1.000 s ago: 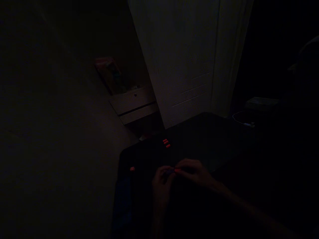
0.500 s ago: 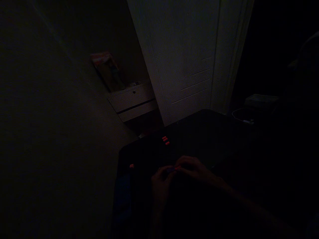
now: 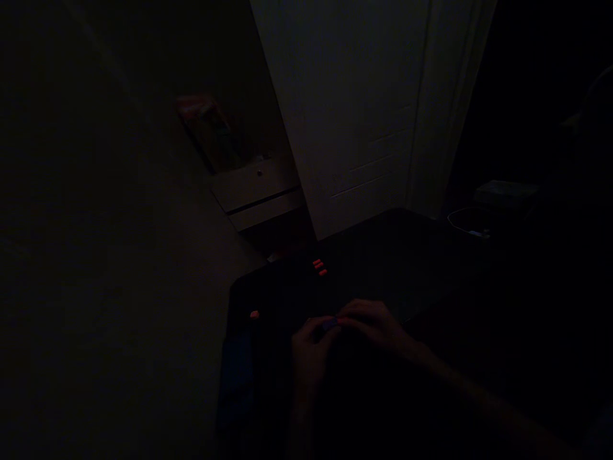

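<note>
The picture is very dark. My left hand [image 3: 310, 354] is closed on a small bluish-purple piece [image 3: 329, 324], its exact kind too dim to make out. My right hand [image 3: 371, 319] meets it from the right, its fingers pinched on a small red piece [image 3: 341, 321] that touches the purple one; whether the two are joined I cannot tell. Farther back on the dark table [image 3: 387, 249] lie several small red pieces [image 3: 320, 266] in a row. A pinkish-orange piece [image 3: 255, 315] rests alone near the table's left edge.
A dark blue flat object [image 3: 237, 370] lies along the left edge of the table. Behind stand a white door [image 3: 345, 115] and a pale drawer unit [image 3: 263, 188] with a reddish package [image 3: 205, 128] on it. At right is a white cable [image 3: 460, 223].
The view has shifted slightly and grown darker. More of the purple piece shows between my fingers, and less of the red one. Both hands keep nearly the same place.
</note>
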`<control>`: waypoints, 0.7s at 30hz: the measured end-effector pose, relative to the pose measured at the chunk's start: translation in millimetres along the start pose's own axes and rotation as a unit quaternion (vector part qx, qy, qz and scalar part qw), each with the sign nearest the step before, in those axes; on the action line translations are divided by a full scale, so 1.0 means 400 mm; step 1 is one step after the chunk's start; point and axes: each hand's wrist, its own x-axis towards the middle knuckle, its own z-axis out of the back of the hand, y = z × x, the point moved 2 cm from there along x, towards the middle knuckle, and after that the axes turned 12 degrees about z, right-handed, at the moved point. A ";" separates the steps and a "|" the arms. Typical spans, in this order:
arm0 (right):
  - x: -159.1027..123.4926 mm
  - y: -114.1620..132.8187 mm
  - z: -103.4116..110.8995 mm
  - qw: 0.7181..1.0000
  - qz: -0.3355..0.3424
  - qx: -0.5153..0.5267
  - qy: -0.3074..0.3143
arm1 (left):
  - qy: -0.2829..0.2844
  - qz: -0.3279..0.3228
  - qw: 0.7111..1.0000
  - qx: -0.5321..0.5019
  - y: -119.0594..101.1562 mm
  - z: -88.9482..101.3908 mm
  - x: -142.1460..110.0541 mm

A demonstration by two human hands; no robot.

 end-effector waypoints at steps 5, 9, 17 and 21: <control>-0.005 -0.007 -0.002 1.000 0.026 -0.004 -0.007 | 0.007 -0.022 1.000 0.013 0.002 -0.003 0.005; -0.001 0.000 -0.003 1.000 0.015 0.005 -0.020 | -0.009 -0.010 1.000 0.000 0.002 -0.004 0.001; -0.004 0.005 0.003 0.997 -0.073 0.016 -0.033 | -0.001 -0.037 0.999 0.015 0.000 0.002 -0.010; -0.017 -0.009 0.004 0.992 -0.120 0.025 -0.042 | 0.002 -0.049 0.998 0.034 0.003 0.003 -0.009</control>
